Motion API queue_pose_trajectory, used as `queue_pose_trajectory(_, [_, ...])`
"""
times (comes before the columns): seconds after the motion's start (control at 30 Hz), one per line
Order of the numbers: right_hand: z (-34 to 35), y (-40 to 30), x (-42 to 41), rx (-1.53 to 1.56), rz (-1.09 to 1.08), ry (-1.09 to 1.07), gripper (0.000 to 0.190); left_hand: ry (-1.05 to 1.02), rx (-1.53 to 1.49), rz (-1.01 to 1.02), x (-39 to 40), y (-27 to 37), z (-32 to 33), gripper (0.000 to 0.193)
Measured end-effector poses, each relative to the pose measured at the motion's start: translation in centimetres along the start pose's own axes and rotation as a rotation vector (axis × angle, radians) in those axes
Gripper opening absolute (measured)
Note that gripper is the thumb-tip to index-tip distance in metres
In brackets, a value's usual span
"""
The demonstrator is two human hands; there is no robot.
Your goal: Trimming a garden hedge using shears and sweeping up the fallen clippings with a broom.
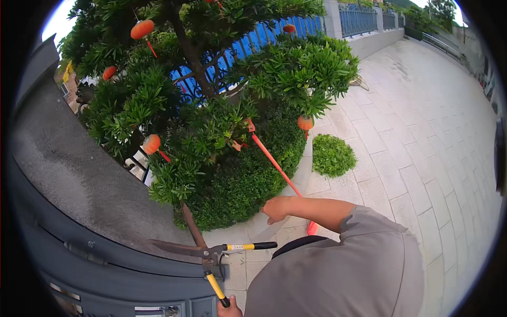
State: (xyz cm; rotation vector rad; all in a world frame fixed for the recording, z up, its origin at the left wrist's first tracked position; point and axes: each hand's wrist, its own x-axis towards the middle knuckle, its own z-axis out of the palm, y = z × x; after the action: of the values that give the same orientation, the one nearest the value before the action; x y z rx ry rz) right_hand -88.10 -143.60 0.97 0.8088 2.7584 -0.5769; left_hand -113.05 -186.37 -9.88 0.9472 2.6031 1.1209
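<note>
My left hand (pixel 229 307), at the bottom edge, grips the black end of one handle of a pair of hedge shears (pixel 205 252). The shears have yellow and black handles and brownish, spread blades. One blade points left over the dark gate, the other up toward the hedge; their second handle has no hand on it. My right hand (pixel 277 210) reaches over the pale curb (pixel 237 233) of the planting bed, beside the clipped green hedge (pixel 253 178). Its thumb and fingers look apart, and nothing shows in them. Behind the right forearm, a red pole (pixel 273 158) slants down.
A tree (pixel 194 67) hung with several orange lanterns (pixel 142 29) rises from the bed. Leafy clippings (pixel 334 155) lie heaped on the stone paving (pixel 396 166). At left stand a grey wall (pixel 71 158) and a dark metal gate (pixel 130 277). A blue-backed fence (pixel 253 39) runs behind.
</note>
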Motion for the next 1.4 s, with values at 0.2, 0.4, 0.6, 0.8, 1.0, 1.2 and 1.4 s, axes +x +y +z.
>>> queue_pose_trajectory(0.2, [-2.3,2.8,2.3,-0.108,-0.058,-0.113,0.048,0.025,-0.016,-0.214,-2.6,-3.1,6.4,0.026])
queue_pose_trajectory(0.4, [0.0,10.1,3.8,-0.113,-0.065,-0.124,0.031,-0.085,-0.196,-0.383,-5.8,2.9,11.3,0.025])
queue_pose_trajectory(0.6, [-1.4,18.1,6.9,-0.581,-0.036,0.11,0.033,-0.004,-0.329,-0.675,-10.6,14.5,13.3,0.019])
queue_pose_trajectory(0.8, [-3.7,22.1,15.5,-0.993,-0.355,0.19,0.044,0.021,-0.387,-0.935,-17.4,16.5,14.5,0.032])
queue_pose_trajectory(1.0, [-4.1,25.3,20.1,-1.377,-0.049,-0.304,0.03,0.118,-0.476,-1.521,-23.9,17.2,14.5,0.037])
queue_pose_trajectory(1.2, [-4.6,22.4,11.4,-1.11,-0.199,-0.577,0.021,0.354,-0.81,-1.804,-39.3,7.1,17.8,0.033])
queue_pose_trajectory(1.4, [-12.5,15.4,-0.7,-1.009,-0.038,-0.433,0.017,0.543,-0.821,-1.934,-48.8,2.1,19.2,0.03])
